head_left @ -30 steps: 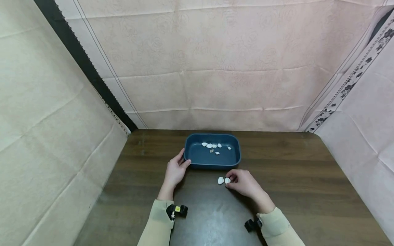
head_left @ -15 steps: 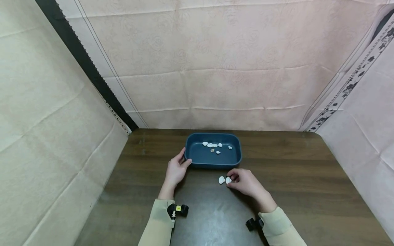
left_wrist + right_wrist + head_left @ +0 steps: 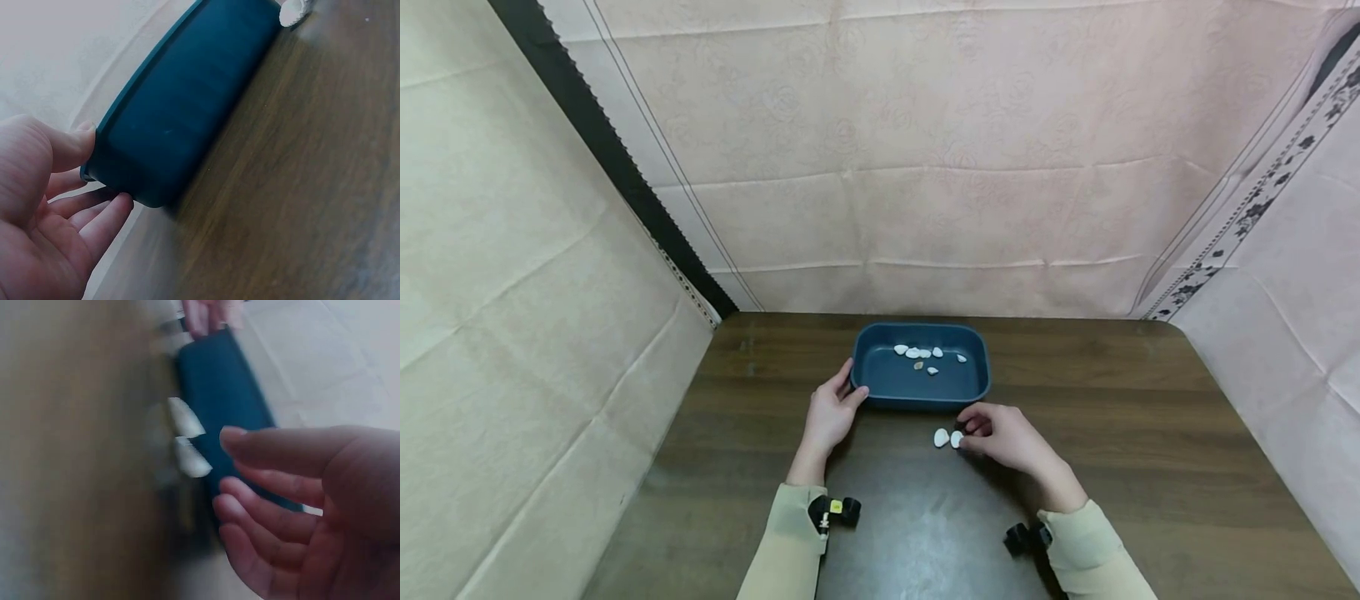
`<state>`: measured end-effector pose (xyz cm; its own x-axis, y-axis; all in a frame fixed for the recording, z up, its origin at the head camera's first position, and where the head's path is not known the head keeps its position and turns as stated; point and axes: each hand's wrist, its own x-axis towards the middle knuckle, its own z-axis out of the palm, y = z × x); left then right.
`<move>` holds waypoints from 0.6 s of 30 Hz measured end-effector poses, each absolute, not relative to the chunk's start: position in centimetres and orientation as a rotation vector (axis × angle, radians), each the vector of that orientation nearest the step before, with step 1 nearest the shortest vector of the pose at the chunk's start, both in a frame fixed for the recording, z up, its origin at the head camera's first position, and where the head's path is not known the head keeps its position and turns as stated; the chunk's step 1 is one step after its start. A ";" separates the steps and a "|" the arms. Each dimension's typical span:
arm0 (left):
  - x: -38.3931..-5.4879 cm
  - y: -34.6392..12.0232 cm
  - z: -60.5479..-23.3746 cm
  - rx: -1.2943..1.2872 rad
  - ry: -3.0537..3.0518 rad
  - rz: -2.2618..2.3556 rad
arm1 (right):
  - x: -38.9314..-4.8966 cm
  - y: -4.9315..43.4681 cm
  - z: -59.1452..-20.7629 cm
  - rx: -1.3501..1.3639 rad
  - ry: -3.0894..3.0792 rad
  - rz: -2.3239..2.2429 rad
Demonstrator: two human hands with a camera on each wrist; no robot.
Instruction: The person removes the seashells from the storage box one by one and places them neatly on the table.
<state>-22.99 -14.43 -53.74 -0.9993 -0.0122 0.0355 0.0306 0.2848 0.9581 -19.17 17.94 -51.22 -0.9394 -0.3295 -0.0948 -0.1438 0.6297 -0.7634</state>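
My left hand (image 3: 831,418) holds the left end of a dark blue rectangular tray (image 3: 955,386). In the left wrist view its thumb presses the tray's rim while the fingers reach round the end wall. Two white shells stand side by side on the table in front of the tray, a left shell (image 3: 941,437) and a right shell (image 3: 957,439). My right hand (image 3: 1009,438) is just right of this pair. The right wrist view shows its fingers (image 3: 250,503) loosely bent, with a gap between them and the shells.
Several small white shells (image 3: 913,353) and a brownish one (image 3: 918,366) lie inside the tray. The brown wooden table (image 3: 1112,417) extends to both sides. Pale cloth screens (image 3: 940,167) enclose its back and sides.
My right hand has let go of the right shell and drawn slightly away to the right. Both shells stay in place, and my left hand keeps its hold on the tray.
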 end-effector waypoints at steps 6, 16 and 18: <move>-23.1 -14.3 -53.8 -0.006 -2.492 -1.857 | -20.3 18.2 -48.9 -0.463 2.558 -1.358; -22.9 -14.4 -53.6 0.005 -2.504 -1.845 | -27.0 14.9 -48.7 -0.540 2.551 -1.424; -22.9 -14.4 -53.6 -0.004 -2.504 -1.840 | -28.3 14.1 -49.2 -0.546 2.579 -1.389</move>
<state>-22.91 -14.39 -53.62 -0.9994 -0.0182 0.0293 0.0225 0.2989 0.9540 -28.34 14.11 -49.19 -0.9203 -0.3900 0.0303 -0.2399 0.5014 -0.8313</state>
